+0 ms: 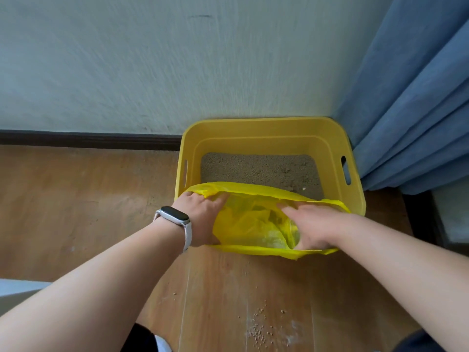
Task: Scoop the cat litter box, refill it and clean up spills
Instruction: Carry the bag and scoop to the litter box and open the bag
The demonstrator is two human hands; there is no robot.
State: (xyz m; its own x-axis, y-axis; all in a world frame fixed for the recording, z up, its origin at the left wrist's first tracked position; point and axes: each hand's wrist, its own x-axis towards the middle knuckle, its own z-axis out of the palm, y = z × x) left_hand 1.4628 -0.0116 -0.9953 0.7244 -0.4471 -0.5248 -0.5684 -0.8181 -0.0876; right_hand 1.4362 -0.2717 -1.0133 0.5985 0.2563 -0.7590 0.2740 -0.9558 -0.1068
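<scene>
A yellow plastic litter box (269, 133) stands on the wooden floor against the wall, with grey-brown litter (258, 167) in its bottom. In front of its near rim a thin yellow plastic bag (256, 224) is spread wide at the mouth. My left hand (203, 217), with a white watch band on the wrist, grips the bag's left edge. My right hand (314, 227) grips the right edge, fingers partly inside the mouth. Something pale lies in the bag's bottom; I cannot tell what. Spilled litter grains (261, 326) dot the floor near me.
A blue curtain (416, 105) hangs right of the box, touching its far right corner. A dark baseboard (88, 139) runs along the pale wall. A whitish object (17, 288) shows at the left edge. Wooden floor (76, 199) stretches to the left.
</scene>
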